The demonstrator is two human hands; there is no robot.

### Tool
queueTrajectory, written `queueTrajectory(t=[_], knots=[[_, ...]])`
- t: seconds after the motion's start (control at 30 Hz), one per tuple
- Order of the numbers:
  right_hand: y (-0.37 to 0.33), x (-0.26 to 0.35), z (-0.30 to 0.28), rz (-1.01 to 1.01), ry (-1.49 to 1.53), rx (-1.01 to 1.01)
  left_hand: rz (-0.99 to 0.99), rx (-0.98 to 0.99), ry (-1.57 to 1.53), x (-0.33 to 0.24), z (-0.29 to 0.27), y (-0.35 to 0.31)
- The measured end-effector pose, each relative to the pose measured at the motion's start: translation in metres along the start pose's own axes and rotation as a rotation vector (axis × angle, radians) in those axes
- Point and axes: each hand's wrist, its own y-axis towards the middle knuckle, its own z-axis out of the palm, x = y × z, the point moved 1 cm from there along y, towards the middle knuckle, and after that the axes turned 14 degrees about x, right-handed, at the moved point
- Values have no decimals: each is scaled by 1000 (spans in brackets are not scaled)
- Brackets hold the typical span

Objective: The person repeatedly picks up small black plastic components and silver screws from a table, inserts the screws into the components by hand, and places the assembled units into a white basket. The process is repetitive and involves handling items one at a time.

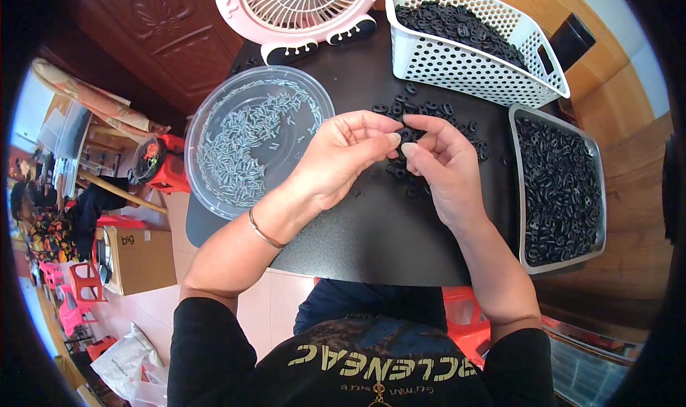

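Observation:
Over the middle of the dark table, my two hands meet fingertip to fingertip. Between them is a small black part, pinched by the thumb and fingers of my right hand. My left hand has its thumb and forefinger pressed together against the same spot; whatever they grip is too small to make out. Behind and below the fingers lies a loose pile of similar black parts. Left of my left hand stands a round clear plastic tub with many small silvery metal pins or screws.
A pink fan stands at the table's back. A white perforated basket of black parts is at the back right, with a black cylinder behind. A metal tray full of black parts lies right. A cardboard box sits on the floor.

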Motion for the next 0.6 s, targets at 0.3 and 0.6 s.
queueTrajectory(t=[0.3,0.6], knots=[[-1,-3,-3,2,117,-45,11,24,24,6,-5,0],[0,-1,-1,-66,59,-49,20,7,-34,6,-3,1]])
